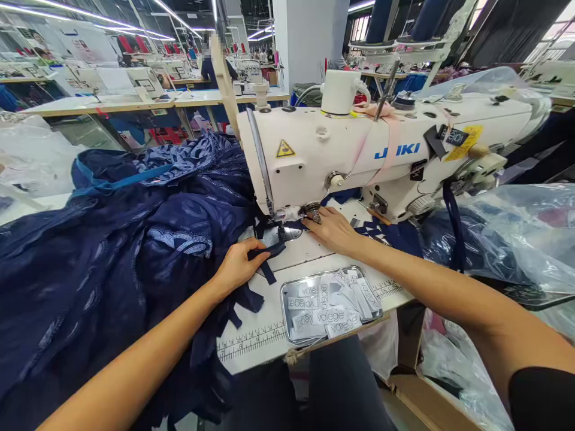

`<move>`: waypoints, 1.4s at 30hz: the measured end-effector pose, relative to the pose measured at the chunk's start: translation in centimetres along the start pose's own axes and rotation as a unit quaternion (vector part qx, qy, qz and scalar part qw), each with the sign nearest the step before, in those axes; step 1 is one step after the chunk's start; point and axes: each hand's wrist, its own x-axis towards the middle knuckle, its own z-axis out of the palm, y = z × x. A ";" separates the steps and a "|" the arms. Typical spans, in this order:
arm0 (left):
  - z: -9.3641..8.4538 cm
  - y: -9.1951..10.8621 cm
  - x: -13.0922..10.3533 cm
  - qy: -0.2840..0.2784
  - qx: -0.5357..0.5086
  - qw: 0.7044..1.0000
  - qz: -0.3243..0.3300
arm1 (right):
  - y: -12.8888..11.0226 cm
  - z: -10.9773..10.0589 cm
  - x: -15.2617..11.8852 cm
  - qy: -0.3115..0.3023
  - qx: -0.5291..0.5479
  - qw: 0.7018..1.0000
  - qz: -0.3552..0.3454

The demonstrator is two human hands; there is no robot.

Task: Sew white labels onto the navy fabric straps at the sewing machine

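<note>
My left hand (240,263) pinches a navy fabric strip (275,249) between thumb and fingers, just in front of the presser foot and needle area (281,230) of a white sewing machine (305,143). Beyond the needle, my right hand (335,232) rests low over the machine bed, its fingertips closed at a narrow dark strip (294,224) beside the thread tension dial (312,211). The dial partly covers those fingertips. A large heap of navy patterned fabric (121,251) lies left of the machine, close to my left hand.
A metal tray (284,317) of white printed labels (335,314) sits at the table's front edge, beside a printed ruler (256,340). Navy scraps (399,236) lie behind my right forearm. Plastic-wrapped fabric (507,233) is at right, with a cardboard box (417,401) below.
</note>
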 end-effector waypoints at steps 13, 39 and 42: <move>-0.2 2.5 -1.0 0.029 -0.229 0.972 -0.050 | -6.9 -5.7 -0.9 -0.181 0.173 0.946 -0.206; -1.4 4.2 -2.1 0.010 -0.436 0.882 -0.179 | -9.3 -4.0 3.0 0.095 0.757 0.556 0.329; -1.4 4.0 -2.1 0.021 -0.459 0.870 -0.179 | -9.7 -3.4 3.8 0.124 0.745 0.555 0.347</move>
